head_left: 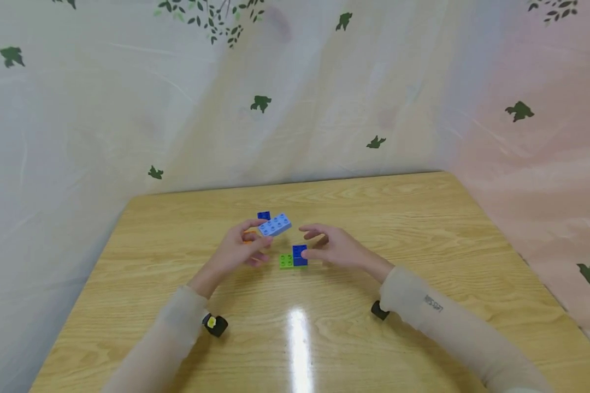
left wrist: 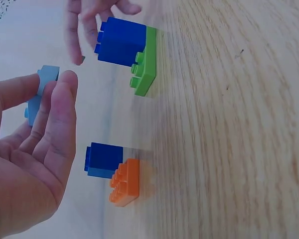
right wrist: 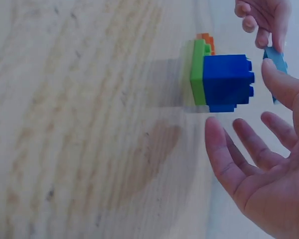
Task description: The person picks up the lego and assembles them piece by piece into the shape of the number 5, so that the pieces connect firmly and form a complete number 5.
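A light blue building brick with studs is pinched between the thumb and fingers of my left hand, raised above the table. My right hand holds nothing; its fingers are loosely bent and spread from the thumb. Close to that hand, a dark blue brick stands on one end of a flat green brick. The right wrist view shows a gap between the right fingertips and the dark blue brick. Behind the left hand lies an orange brick, mostly hidden in the head view, beside another dark blue brick.
The bricks sit around the middle of a wooden table. A patterned cloth hangs behind the table's far edge and along its sides. Small black wrist cameras hang below the sleeves.
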`<state>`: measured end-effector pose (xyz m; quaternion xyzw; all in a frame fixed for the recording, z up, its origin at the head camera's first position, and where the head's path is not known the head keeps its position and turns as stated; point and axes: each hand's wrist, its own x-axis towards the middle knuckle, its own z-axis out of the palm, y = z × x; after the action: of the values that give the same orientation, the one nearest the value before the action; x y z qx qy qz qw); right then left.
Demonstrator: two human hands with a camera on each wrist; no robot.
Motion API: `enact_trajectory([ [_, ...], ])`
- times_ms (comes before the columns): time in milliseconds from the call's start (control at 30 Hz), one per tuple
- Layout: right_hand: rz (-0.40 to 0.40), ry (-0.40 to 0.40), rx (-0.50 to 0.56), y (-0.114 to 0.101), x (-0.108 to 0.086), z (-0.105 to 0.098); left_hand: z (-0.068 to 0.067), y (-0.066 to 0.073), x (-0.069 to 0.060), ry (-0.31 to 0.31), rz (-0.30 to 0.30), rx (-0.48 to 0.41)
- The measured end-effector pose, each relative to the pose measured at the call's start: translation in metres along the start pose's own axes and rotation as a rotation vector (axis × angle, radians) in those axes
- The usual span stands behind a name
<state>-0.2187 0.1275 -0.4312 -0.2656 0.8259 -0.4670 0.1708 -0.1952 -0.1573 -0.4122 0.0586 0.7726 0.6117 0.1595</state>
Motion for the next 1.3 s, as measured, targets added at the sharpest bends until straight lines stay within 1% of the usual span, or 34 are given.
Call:
enact_trajectory([
  [100, -0.076, 0.057, -0.011, -0.003, -0.001, -0.006, 0.000, 0.002, -0.004, -0.036, 0.024, 0.031],
  [200, -0.123, 0.063, 0.026, -0.006, -0.001, -0.009, 0.002, 0.002, -0.007, -0.086, 0.032, 0.053],
  [333, -0.148, 0.039, 0.069, -0.008, -0.001, -0.008, 0.004, 0.001, -0.008, -0.154, 0.039, 0.077],
  [533, -0.162, 0.032, 0.084, -0.005, -0.002, -0.005, 0.006, -0.005, -0.008, -0.209, 0.058, 0.099],
  [667, -0.163, 0.032, 0.068, 0.000, -0.001, -0.003, 0.008, -0.009, -0.007, -0.233, 0.065, 0.094],
  [733, -0.175, 0.025, 0.061, 0.001, -0.001, -0.002, 0.009, -0.011, -0.006, -0.242, 0.066, 0.096],
  [833, -0.183, 0.018, 0.051, 0.003, -0.001, -0.001, 0.010, -0.014, -0.005, -0.249, 0.065, 0.105],
  [1133, -0.140, 0.014, 0.067, 0.008, -0.002, 0.003, 0.011, -0.019, 0.000, -0.265, 0.054, 0.106],
  [1300, -0.118, 0.014, 0.077, 0.008, -0.001, 0.004, 0.010, -0.019, 0.001, -0.273, 0.048, 0.108],
])
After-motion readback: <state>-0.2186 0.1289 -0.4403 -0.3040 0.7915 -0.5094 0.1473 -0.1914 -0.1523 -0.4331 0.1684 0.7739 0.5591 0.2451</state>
